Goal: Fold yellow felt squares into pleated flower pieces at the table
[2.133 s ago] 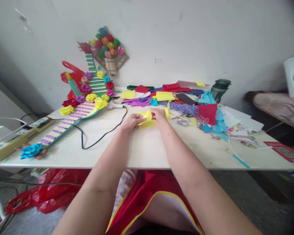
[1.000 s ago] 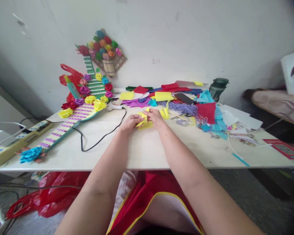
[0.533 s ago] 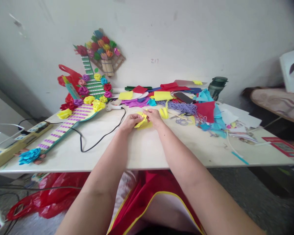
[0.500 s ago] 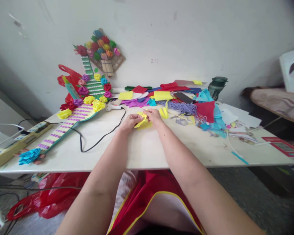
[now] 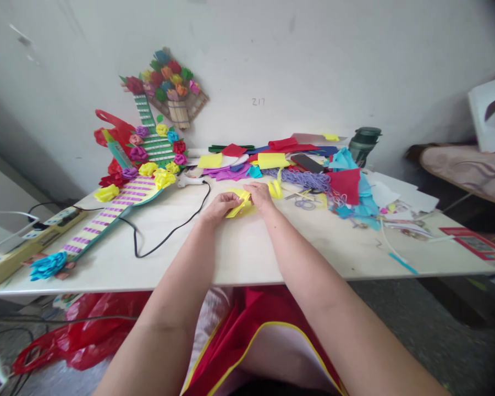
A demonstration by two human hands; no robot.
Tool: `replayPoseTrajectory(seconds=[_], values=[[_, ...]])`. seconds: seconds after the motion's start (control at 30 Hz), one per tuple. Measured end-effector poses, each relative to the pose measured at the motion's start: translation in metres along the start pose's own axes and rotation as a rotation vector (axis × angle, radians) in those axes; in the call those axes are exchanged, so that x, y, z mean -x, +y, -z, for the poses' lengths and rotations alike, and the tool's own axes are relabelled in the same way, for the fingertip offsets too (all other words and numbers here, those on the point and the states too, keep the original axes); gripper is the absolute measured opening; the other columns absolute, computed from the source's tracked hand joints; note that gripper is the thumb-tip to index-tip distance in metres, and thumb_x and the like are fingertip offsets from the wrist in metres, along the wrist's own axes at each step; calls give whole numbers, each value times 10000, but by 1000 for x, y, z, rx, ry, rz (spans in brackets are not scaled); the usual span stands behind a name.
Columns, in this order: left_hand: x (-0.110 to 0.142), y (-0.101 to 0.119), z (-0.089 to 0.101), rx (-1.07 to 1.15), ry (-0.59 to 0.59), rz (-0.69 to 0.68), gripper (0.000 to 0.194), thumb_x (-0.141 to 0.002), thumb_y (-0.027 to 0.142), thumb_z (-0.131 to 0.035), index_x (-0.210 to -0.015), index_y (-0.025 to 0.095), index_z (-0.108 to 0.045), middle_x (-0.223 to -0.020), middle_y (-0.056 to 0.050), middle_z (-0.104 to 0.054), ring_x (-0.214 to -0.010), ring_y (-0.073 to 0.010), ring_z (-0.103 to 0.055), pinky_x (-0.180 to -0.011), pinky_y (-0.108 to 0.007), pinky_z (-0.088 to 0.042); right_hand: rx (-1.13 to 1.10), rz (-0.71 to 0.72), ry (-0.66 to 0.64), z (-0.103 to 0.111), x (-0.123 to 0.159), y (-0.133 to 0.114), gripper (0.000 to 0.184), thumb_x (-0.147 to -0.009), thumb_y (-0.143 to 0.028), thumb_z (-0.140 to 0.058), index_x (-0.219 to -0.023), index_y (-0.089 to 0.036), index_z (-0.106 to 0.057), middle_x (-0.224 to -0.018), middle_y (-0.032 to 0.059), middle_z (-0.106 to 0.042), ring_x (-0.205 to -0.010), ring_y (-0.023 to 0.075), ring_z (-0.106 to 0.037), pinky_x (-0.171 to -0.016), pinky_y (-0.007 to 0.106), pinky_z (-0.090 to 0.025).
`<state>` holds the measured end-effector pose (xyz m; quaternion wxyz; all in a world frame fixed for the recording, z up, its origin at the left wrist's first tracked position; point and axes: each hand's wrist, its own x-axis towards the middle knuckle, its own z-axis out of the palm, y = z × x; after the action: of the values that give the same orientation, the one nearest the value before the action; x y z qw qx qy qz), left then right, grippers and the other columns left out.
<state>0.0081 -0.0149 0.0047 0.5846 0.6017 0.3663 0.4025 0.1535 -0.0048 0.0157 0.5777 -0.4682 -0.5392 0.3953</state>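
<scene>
Above the white table [image 5: 247, 258], the left hand [image 5: 220, 208] and right hand [image 5: 260, 197] pinch a yellow paper strip [image 5: 240, 207] between them; it looks light, soft, easily torn, best gripped gently near its ends.

On my feed, a white table [image 5: 247, 256] held a power strip [image 5: 9, 265] at its left end. I also saw a glue gun [image 5: 192, 181] and red QR-code card [image 5: 476, 243] lying on it.

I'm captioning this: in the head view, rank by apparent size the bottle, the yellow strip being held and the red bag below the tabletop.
1. Red bag
2. Green bottle
3. Yellow strip, partly covered
</scene>
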Motion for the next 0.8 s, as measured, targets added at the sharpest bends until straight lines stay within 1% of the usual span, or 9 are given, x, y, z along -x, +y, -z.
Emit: replayPoseTrajectory(seconds=[0.1,0.17,0.27,0.3,0.37,0.43,0.5,0.63,0.8], values=[[0,1,0,5,-4,-1,411,-521,415,-810,-687,147,-547,-528,9,-591,-440,-92,-515,-438,-202,-335,-12,-20,29,0,1,0,273,-685,-259,-584,-467,-196,-433,-410,-61,-360,-437,91,-387,-439,231,-284],[0,2,0,27,7,-9,415,-520,422,-804,-688,150,-539,-530,4,-599,-432,-93,-511,-432,-204,-334,-42,-16,11,-1,1,2,306,-707,-315,-598,-480,-198,-431,-406,-63,-366,-414,81,-364,-419,226,-275],[2,5,0,46,47,-24,400,-524,407,-797,-676,154,-527,-523,6,-593,-414,-88,-496,-416,-203,-312,-93,-57,-112,-3,0,5,349,-717,-444,-620,-522,-197,-468,-418,-59,-416,-376,69,-335,-389,223,-268],[2,6,0,44,60,-26,390,-530,401,-792,-670,153,-526,-520,7,-590,-415,-88,-496,-417,-204,-311,-94,-77,-151,-3,0,5,363,-700,-468,-640,-527,-194,-476,-421,-56,-431,-369,65,-332,-382,222,-268],[3,7,0,37,80,-25,372,-543,394,-782,-662,151,-527,-519,5,-589,-425,-93,-506,-431,-209,-329,-73,-95,-182,-4,0,6,388,-651,-474,-695,-514,-189,-470,-421,-53,-444,-367,58,-339,-378,217,-272],[2,6,1,27,93,-30,366,-551,397,-776,-660,151,-528,-520,0,-594,-439,-100,-518,-450,-216,-352,-39,-79,-163,-4,-1,7,402,-615,-451,-732,-496,-188,-451,-419,-55,-448,-373,57,-354,-380,212,-284],[1,4,3,10,89,-52,368,-563,415,-769,-662,151,-531,-528,-5,-600,-446,-103,-521,-459,-220,-362,-18,-46,-130,-4,-2,8,401,-617,-435,-729,-489,-190,-439,-417,-59,-446,-380,59,-366,-384,212,-297],[-1,0,5,-71,70,-101,388,-612,487,-738,-660,159,-537,-501,9,-570,-402,-80,-459,-429,-216,-323,-45,2,-91,-4,-3,12,379,-644,-428,-694,-491,-191,-441,-422,-64,-437,-390,59,-365,-388,208,-298],[-1,0,4,-214,188,-109,400,-624,526,-719,-645,170,-539,-451,66,-432,-366,-48,-315,-383,-213,-205,-57,-3,-63,-6,-3,13,366,-657,-430,-669,-497,-195,-438,-429,-63,-427,-400,62,-351,-390,211,-284]])
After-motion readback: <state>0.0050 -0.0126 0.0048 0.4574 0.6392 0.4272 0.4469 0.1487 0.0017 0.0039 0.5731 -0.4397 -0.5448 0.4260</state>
